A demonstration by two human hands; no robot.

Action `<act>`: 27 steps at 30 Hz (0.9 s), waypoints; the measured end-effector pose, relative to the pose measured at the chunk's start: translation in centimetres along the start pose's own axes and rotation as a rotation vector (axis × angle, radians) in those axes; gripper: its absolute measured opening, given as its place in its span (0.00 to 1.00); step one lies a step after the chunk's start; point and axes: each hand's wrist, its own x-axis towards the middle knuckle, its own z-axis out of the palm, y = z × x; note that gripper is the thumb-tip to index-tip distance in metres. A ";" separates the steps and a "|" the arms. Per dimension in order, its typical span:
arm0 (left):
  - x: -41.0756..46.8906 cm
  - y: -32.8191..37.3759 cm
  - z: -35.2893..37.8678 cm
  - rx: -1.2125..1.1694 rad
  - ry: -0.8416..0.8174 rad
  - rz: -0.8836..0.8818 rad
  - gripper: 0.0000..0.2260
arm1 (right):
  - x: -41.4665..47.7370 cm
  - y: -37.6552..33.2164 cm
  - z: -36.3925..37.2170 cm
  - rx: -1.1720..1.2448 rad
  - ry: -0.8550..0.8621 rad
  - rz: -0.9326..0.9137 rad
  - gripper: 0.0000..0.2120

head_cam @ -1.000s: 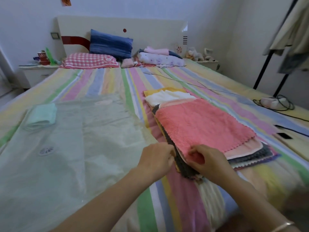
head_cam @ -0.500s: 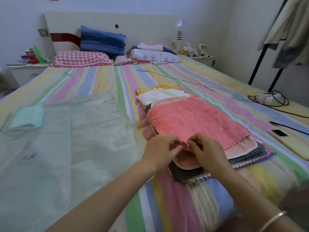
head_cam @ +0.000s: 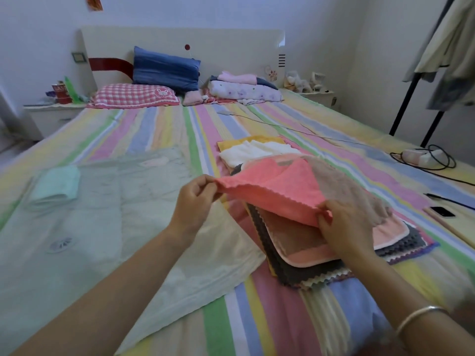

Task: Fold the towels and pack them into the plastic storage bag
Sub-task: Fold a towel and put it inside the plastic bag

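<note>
The left hand pinches one near corner of the pink towel between thumb and fingers. The right hand pinches the other near corner. The edge between them is pulled straight. It runs from side to side and dips a little to the right. This edge is lifted up, and the towel slopes away toward the pillows. Its right side is blurry.

Under it is the pile of towels, lying flat on the bed. The long side of the pile points toward the head of the bed. A white towel and a yellow towel peek out at the far end.

The plastic bag lies flat just left of the pile, also long toward the pillows. A folded green towel sits at its far left corner, seen through the plastic.
</note>
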 end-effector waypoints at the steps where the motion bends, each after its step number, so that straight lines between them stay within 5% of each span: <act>1: 0.2 0.3 -1.4 -0.010 0.027 0.005 0.13 | 0.0 -0.4 0.1 0.072 -0.018 0.002 0.06; 10: -1.7 0.9 -15.8 0.052 0.279 0.017 0.09 | -3.5 -12.2 -3.2 0.664 -0.149 -0.329 0.12; 14: -5.7 -0.2 -20.7 0.137 0.336 -0.081 0.14 | -5.6 -15.5 -4.5 0.636 -0.434 -0.457 0.02; 19: -11.8 -1.9 -22.3 0.370 0.119 -0.258 0.09 | -7.4 -16.2 -3.8 0.522 -0.892 -0.439 0.06; 24: -13.6 -2.9 -22.3 0.601 -0.055 -0.443 0.10 | -8.3 -15.1 -2.1 0.408 -1.029 -0.311 0.05; 27: -13.2 -2.9 -22.2 0.628 -0.024 -0.479 0.08 | -8.2 -14.6 -1.3 0.319 -0.930 -0.372 0.03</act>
